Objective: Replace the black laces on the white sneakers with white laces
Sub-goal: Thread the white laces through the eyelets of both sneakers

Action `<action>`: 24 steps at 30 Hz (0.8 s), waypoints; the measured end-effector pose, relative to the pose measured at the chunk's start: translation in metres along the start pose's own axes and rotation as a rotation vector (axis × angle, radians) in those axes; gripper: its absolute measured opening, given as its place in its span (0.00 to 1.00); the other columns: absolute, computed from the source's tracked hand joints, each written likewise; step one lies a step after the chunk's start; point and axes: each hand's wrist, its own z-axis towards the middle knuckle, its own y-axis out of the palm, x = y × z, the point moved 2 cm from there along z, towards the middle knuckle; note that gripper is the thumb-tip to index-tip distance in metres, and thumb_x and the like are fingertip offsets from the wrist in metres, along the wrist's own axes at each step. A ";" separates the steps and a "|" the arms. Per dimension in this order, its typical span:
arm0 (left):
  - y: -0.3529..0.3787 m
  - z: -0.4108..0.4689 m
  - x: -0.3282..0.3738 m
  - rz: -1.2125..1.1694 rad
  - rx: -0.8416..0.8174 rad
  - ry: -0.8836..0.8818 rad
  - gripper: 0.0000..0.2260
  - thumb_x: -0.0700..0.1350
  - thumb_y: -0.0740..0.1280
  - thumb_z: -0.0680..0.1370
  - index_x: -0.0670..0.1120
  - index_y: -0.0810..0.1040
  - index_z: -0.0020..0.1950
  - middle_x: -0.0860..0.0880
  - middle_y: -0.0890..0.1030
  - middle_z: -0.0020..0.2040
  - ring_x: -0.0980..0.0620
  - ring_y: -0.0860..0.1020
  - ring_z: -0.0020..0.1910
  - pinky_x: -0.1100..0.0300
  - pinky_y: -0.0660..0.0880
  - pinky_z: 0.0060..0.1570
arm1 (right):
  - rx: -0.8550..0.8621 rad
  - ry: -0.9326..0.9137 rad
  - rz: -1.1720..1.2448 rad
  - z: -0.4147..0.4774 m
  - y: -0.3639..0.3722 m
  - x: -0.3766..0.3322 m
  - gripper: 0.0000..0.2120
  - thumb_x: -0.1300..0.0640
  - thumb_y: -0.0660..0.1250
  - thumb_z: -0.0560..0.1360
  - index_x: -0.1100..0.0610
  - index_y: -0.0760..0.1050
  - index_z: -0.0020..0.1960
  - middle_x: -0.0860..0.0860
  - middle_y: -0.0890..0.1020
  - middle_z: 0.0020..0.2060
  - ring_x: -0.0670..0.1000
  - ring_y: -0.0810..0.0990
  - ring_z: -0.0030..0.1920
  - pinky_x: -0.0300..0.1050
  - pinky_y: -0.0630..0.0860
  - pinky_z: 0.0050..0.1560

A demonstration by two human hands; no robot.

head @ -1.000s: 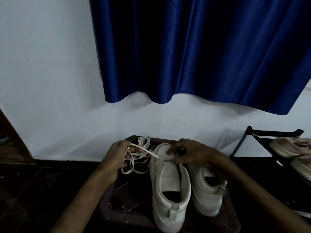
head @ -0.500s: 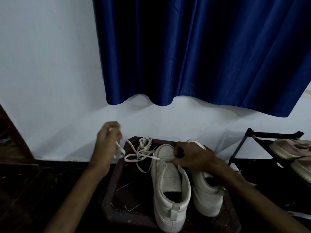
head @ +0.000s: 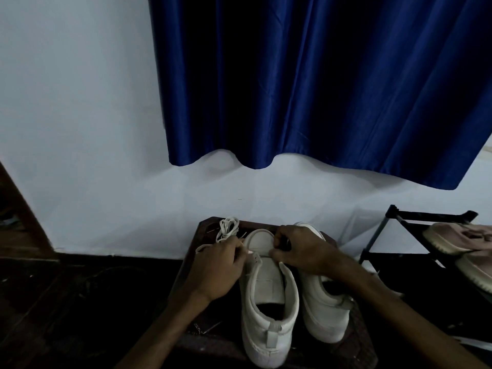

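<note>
Left hand [head: 217, 265] pinches white lace [head: 228, 228] (fingers curled); right hand [head: 300, 251] pinches sneaker [head: 266, 294] edge; forearms converge.

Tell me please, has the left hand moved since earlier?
Yes: the left hand came down and rightward to the nearer white sneaker on the brown stool.

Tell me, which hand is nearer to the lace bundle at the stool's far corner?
Left. The left hand is just in front of the bundle, pinching a lace. The right hand is farther to the right, gripping the front of a sneaker.
</note>
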 end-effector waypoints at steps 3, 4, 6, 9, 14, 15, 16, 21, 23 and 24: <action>0.012 -0.007 -0.007 -0.172 -0.153 -0.133 0.12 0.53 0.54 0.83 0.47 0.71 0.53 0.44 0.81 0.55 0.41 0.78 0.56 0.52 0.71 0.48 | -0.035 -0.028 0.001 0.002 0.002 0.003 0.04 0.55 0.66 0.77 0.55 0.76 0.47 0.42 0.76 0.32 0.42 0.73 0.33 0.26 0.65 0.34; 0.016 -0.009 -0.008 -0.227 -0.188 -0.151 0.11 0.53 0.54 0.84 0.47 0.70 0.51 0.43 0.81 0.55 0.41 0.78 0.55 0.52 0.71 0.48 | -0.060 -0.025 0.011 0.001 0.002 0.007 0.02 0.60 0.66 0.76 0.54 0.76 0.47 0.42 0.77 0.35 0.42 0.74 0.35 0.26 0.66 0.35; 0.021 -0.013 -0.008 -0.266 -0.198 -0.144 0.11 0.53 0.55 0.84 0.48 0.70 0.49 0.44 0.81 0.53 0.43 0.78 0.54 0.52 0.70 0.48 | -0.112 -0.016 0.034 0.002 0.002 0.015 0.09 0.64 0.68 0.71 0.51 0.76 0.46 0.45 0.81 0.39 0.42 0.77 0.38 0.30 0.71 0.39; 0.023 -0.014 -0.007 -0.270 -0.179 -0.132 0.12 0.53 0.55 0.83 0.46 0.72 0.51 0.45 0.82 0.52 0.44 0.79 0.52 0.52 0.72 0.49 | -0.129 -0.006 -0.097 0.007 0.002 0.008 0.08 0.61 0.71 0.68 0.52 0.76 0.46 0.49 0.82 0.41 0.50 0.79 0.41 0.43 0.75 0.42; 0.023 -0.014 -0.006 -0.250 -0.185 -0.123 0.13 0.53 0.55 0.84 0.46 0.71 0.53 0.44 0.81 0.53 0.43 0.79 0.53 0.50 0.73 0.50 | -0.118 -0.038 -0.148 0.011 0.001 0.003 0.02 0.52 0.58 0.63 0.47 0.67 0.36 0.45 0.76 0.37 0.53 0.78 0.40 0.53 0.78 0.40; 0.023 -0.015 -0.006 -0.239 -0.181 -0.119 0.12 0.53 0.54 0.84 0.46 0.71 0.52 0.44 0.81 0.53 0.43 0.79 0.53 0.50 0.73 0.50 | -0.129 -0.030 -0.131 0.011 0.001 0.004 0.02 0.52 0.57 0.62 0.46 0.66 0.34 0.44 0.75 0.35 0.53 0.78 0.38 0.54 0.78 0.40; 0.023 -0.015 -0.005 -0.226 -0.178 -0.117 0.12 0.53 0.54 0.84 0.46 0.70 0.52 0.44 0.81 0.53 0.43 0.79 0.53 0.50 0.73 0.50 | -0.126 -0.018 -0.105 0.010 0.000 0.005 0.01 0.52 0.56 0.62 0.45 0.65 0.33 0.43 0.74 0.33 0.53 0.78 0.38 0.55 0.78 0.40; 0.024 -0.017 -0.006 -0.137 -0.186 -0.132 0.12 0.51 0.52 0.84 0.45 0.68 0.59 0.43 0.80 0.59 0.41 0.78 0.58 0.48 0.74 0.54 | -0.155 0.174 0.420 0.015 -0.020 0.001 0.07 0.63 0.65 0.74 0.57 0.77 0.38 0.57 0.83 0.37 0.48 0.79 0.36 0.43 0.74 0.42; 0.024 -0.018 -0.006 -0.065 -0.194 -0.115 0.12 0.48 0.53 0.83 0.46 0.67 0.63 0.44 0.78 0.62 0.42 0.77 0.60 0.48 0.74 0.57 | -0.202 0.203 0.568 0.018 -0.033 -0.007 0.06 0.64 0.66 0.76 0.62 0.75 0.40 0.61 0.80 0.35 0.46 0.76 0.30 0.39 0.70 0.39; 0.024 -0.017 -0.004 -0.057 -0.189 -0.118 0.12 0.48 0.53 0.83 0.46 0.67 0.64 0.45 0.78 0.62 0.42 0.77 0.61 0.49 0.73 0.58 | -0.209 0.207 0.630 0.020 -0.042 -0.010 0.06 0.62 0.67 0.77 0.62 0.74 0.42 0.59 0.80 0.34 0.48 0.77 0.31 0.39 0.71 0.39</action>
